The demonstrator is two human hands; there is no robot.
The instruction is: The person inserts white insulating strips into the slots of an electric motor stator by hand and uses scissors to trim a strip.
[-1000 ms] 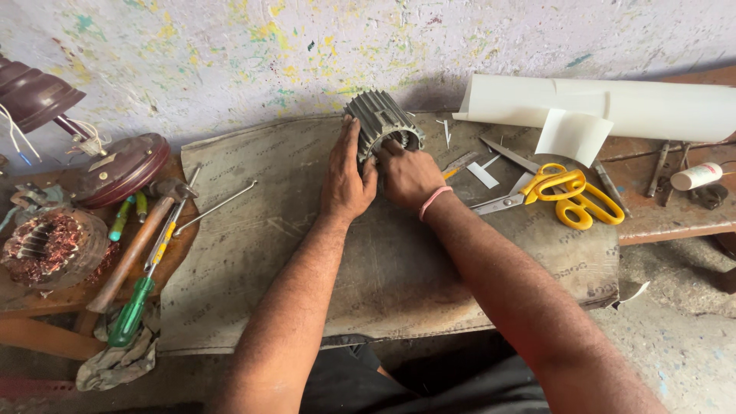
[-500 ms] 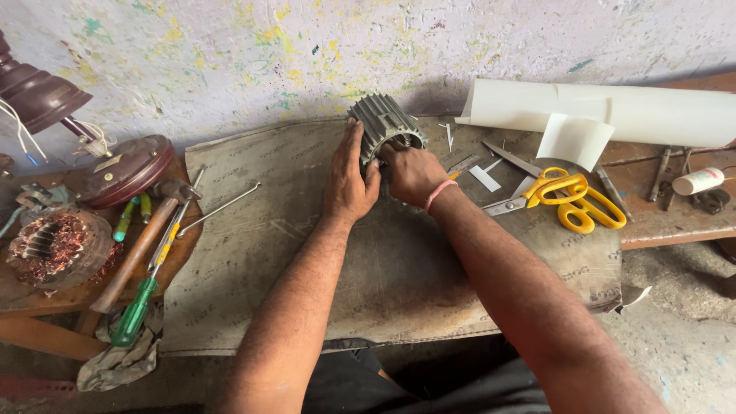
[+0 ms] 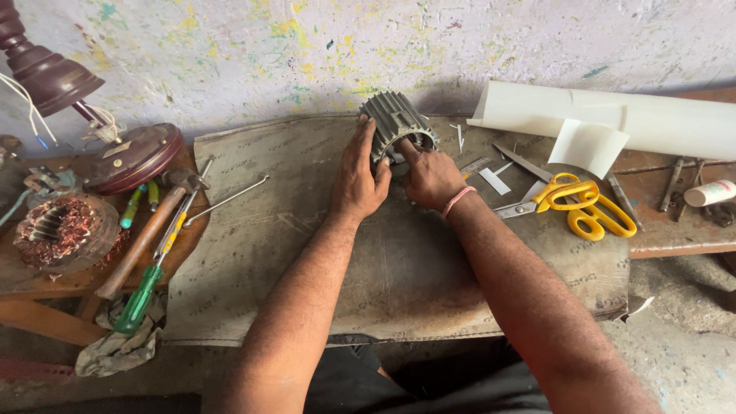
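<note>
Two bare hands work on one part: a grey, ribbed metal cylinder, hollow through its middle (image 3: 396,126), which lies tilted on its side at the far edge of the worn grey mat (image 3: 307,253) that covers the bench, close under the paint-flecked wall (image 3: 307,54).

The left hand (image 3: 358,180) is clamped against the cylinder's ribbed left flank, fingers laid up along the fins. The right hand (image 3: 431,176) has its fingertips pushed into the open mouth of the bore; whether they pinch anything inside is hidden.

To do this well, my judgement is that the left hand should brace the housing firmly so it cannot roll on its fins, while the right hand works gently inside the bore and keeps clear of the sharp inner rim.

No proper container shows. The hollow cylinder is the nearest to one, and what sits inside it cannot be made out.

Near the mat's right edge lie yellow-handled scissors (image 3: 583,203) and small white paper strips (image 3: 494,180), with a roll of white sheet (image 3: 652,119) behind them. Off the left edge lie a copper-wound round stator (image 3: 57,230), a wooden-handled hammer (image 3: 149,230) and a green-handled screwdriver (image 3: 146,295).
</note>
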